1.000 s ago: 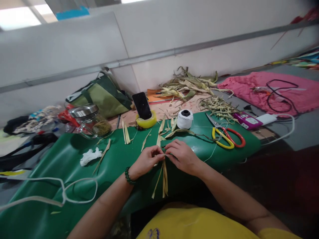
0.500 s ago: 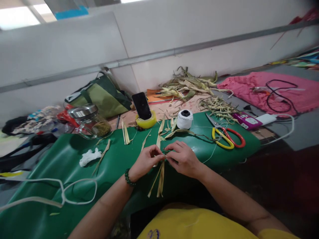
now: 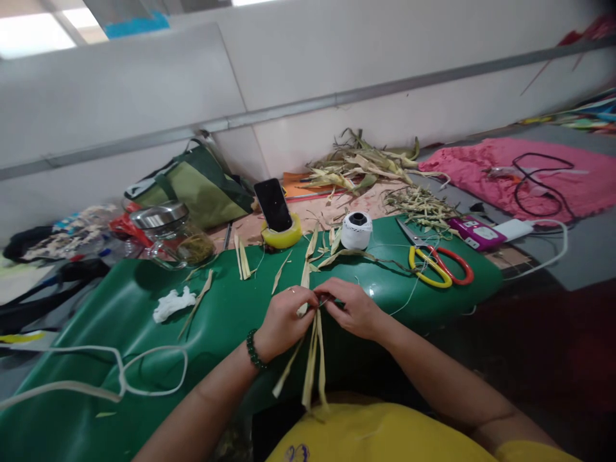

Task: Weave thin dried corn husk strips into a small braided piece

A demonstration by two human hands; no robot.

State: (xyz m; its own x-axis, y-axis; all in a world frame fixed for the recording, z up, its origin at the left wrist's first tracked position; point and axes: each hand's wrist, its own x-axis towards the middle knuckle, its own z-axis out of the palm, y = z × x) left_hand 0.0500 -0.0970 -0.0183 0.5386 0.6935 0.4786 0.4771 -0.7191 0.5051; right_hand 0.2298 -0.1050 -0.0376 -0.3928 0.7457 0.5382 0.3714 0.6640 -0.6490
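My left hand [image 3: 287, 319], with a green bead bracelet at the wrist, pinches the top of several dried corn husk strips [image 3: 311, 369]. The strips hang down and fan apart towards my yellow shirt. Fingertips of my right hand [image 3: 353, 310] are closed close beside the left ones, on a thin pale thread [image 3: 324, 301] at the top of the strips. How the thread runs round the husk is hidden by the fingers. Beyond the hands a white thread spool [image 3: 357, 231] stands on the green sheet [image 3: 231, 321], with loose husk pieces [image 3: 346, 255] by it.
Scissors [image 3: 436, 263] with red and yellow handles lie right, thread across them. A phone [image 3: 273, 204] leans in a yellow tape roll [image 3: 282, 234]. Behind are husk heaps [image 3: 366, 163]; left, a glass jar [image 3: 168, 234], crumpled white tissue [image 3: 174, 304] and a white cable [image 3: 120, 369].
The husk strips have come lower and spread wider, nearer my shirt. Both hands have turned slightly, with the fingertips still together; the right fingers are more curled.
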